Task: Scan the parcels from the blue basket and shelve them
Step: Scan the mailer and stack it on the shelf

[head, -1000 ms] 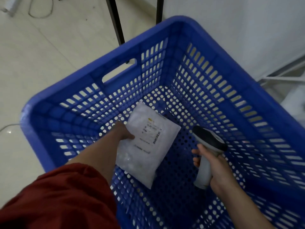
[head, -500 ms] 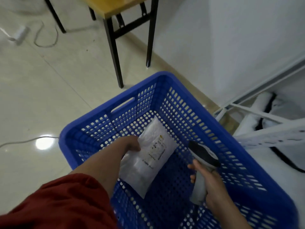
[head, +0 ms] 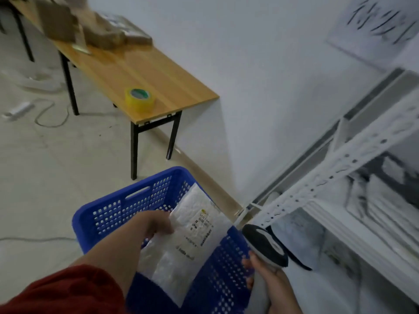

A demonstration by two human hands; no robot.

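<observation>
Over the blue basket (head: 113,214), the left hand (head: 156,225) pinches the white parcel (head: 192,234) — long axis up-frame, label showing — the right hand (head: 269,277) gripping the scanner (head: 265,248) just right of it.

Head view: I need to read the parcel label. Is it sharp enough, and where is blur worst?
Head view: the label on the parcel is smeared, not readable; head view: motion blur is strongest on the white rack and the cardboard boxes on the table.

Open floor (head: 45,177) left of blue basket (head: 102,201), shelf frame (head: 344,157) just right, table (head: 147,71) beyond
</observation>
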